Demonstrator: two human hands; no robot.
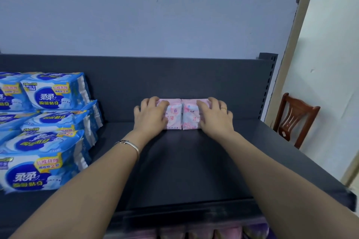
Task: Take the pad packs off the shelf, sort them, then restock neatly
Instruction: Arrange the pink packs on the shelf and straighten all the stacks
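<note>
Two small pink pad packs stand side by side at the back of the dark grey shelf point(194, 161), against its back panel. My left hand point(150, 115) grips the left pink pack point(173, 116), fingers curled over its top and left side. The right pink pack point(190, 117) is held the same way by my right hand point(215, 116), which wears a ring. The two packs touch each other in the middle. Each hand hides the outer half of its pack.
Several blue pad packs point(46, 128) are stacked in layers at the shelf's left end. A shelf upright point(269, 87) closes the right end. A wooden chair point(293, 118) stands beyond it. Pink and purple packs point(223, 232) show on the shelf below.
</note>
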